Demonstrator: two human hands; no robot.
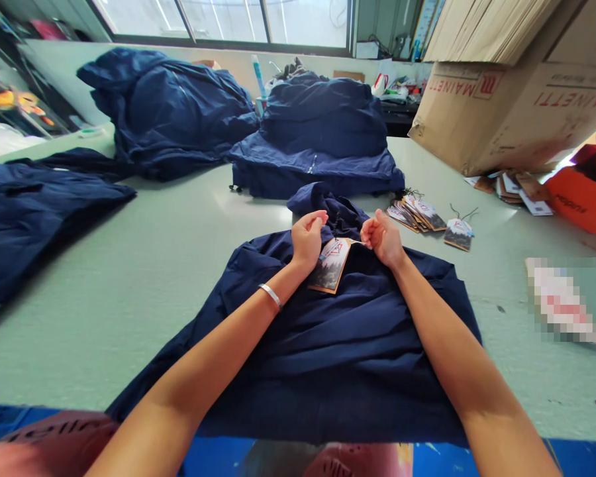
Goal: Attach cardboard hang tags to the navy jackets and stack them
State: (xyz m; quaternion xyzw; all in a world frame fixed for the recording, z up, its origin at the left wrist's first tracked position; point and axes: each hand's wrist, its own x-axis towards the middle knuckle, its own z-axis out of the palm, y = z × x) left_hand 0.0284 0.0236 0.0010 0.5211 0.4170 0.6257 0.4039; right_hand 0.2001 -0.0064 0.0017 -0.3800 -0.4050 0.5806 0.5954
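Note:
A navy jacket [328, 358] lies on the table in front of me, its hood [328, 205] pointing away. On its collar area rests a hang tag [332, 268] with a tree print and a red logo, a dark cord at its top. My left hand [308, 242], with a silver bracelet at the wrist, is closed in a pinch beside the tag's upper left; what its fingers hold is hidden. To the right of the tag, my right hand [383, 240] is closed too, its fingertips at the end of a thin pale strip [356, 242] that runs toward the tag.
Spare hang tags [420, 212] lie in a pile beyond my right hand, a single tag [459, 234] beside them. Navy garments are heaped [318, 132] at the back and spread [40, 212] at left. A cardboard box [506, 112] and an orange item [583, 195] stand at right.

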